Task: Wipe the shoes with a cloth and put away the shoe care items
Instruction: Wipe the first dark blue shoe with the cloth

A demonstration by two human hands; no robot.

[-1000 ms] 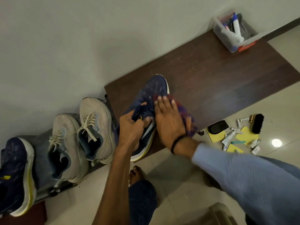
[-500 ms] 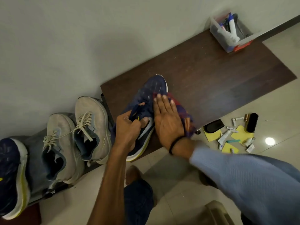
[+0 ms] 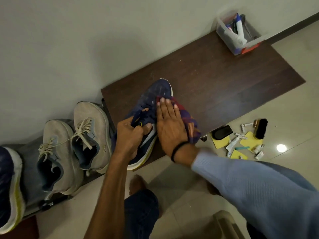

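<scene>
Nearest me, my left hand [image 3: 129, 135] has its fingers curled, pinching the tongue and laces of the navy shoe [image 3: 153, 94]. The shoe has a woven mesh upper and a white and yellow sole, and its toe points away past my fingertips. My right hand [image 3: 170, 125] lies flat beside it. Its fingers are straight and pressed together on the cloth [image 3: 188, 121], a soft checked red and blue rag held against the shoe's right flank; the rest bunches out beyond my little finger.

Left of my left knuckles stand two grey shoes [image 3: 91, 135] with rounded, scuffed fabric and loose pale laces. Past them, at the edge, is one more navy shoe with a yellow sole [image 3: 8, 187].

Under my palms is the bench [image 3: 224, 80], a dark, flat wood-grain top.

Right of my right wrist, on the glossy floor tiles, lie three yellow pads [image 3: 251, 139], one black bristle brush [image 3: 261, 128], one black oval applicator [image 3: 221, 132] and several small white tubes that I cannot count.

Far beyond my fingertips, on the bench's end, sits one clear plastic box [image 3: 229, 44] of bottles.
</scene>
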